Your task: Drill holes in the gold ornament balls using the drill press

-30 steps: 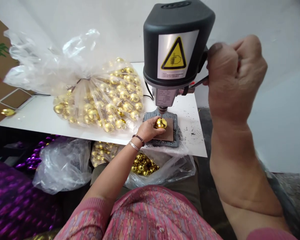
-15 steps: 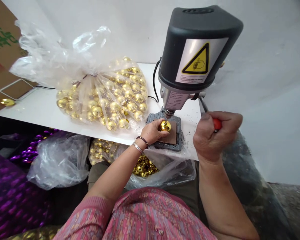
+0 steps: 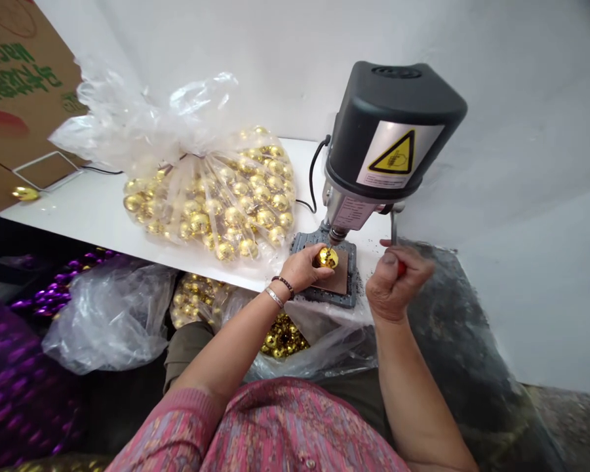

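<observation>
Small workshop, evidenced by drill press (image 3: 393,137) on white surface (image 3: 88,219), dark debris around base, bagged gold balls (image 3: 216,210).

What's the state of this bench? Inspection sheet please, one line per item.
Surface: white tabletop, dark specks around the grey base plate.
Things in work: gold ball over the brown pad, under the chuck of the drill press; bit contact too small to confirm.
Clutter: tied bag of gold balls left of the press; loose gold ball by the cardboard box.
Left hand: grips the ball.
Right hand: closed on the red-knobbed lever.
Cables: black cable beside the press; far end hidden.
Surroundings: open bag of gold balls below the table edge; co-workers, nothing seen.
</observation>
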The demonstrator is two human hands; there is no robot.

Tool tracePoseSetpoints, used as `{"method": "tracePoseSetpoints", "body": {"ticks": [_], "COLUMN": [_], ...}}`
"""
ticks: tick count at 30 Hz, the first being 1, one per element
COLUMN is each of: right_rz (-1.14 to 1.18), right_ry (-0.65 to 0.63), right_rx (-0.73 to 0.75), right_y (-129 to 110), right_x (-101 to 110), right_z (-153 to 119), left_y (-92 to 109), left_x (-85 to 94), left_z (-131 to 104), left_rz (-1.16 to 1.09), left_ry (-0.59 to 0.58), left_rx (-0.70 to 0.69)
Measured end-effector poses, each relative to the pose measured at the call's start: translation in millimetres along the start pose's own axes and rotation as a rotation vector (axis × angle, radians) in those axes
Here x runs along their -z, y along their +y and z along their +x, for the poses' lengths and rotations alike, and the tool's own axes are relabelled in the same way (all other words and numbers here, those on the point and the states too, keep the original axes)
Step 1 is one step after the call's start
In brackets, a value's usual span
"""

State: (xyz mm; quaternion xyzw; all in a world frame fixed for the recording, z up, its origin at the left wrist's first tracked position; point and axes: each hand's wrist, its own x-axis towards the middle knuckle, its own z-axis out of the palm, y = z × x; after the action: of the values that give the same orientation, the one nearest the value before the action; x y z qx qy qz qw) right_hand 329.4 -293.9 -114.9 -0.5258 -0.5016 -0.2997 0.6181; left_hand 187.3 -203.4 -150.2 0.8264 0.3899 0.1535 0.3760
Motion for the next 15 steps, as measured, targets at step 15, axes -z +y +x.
{"method": "tracePoseSetpoints", "body": {"ticks": [15], "right_rz": [-0.083], "right_ry": [-0.086], "right_rx": [-0.376], "right_y": [-20], "right_x": [-5], "right_z": [106], "left_y": [-13], "left_x": [31.8], "left_z": [-68], "left_rz": [-0.237], "left_ry": [-0.212], "left_rx": [-0.064]}}
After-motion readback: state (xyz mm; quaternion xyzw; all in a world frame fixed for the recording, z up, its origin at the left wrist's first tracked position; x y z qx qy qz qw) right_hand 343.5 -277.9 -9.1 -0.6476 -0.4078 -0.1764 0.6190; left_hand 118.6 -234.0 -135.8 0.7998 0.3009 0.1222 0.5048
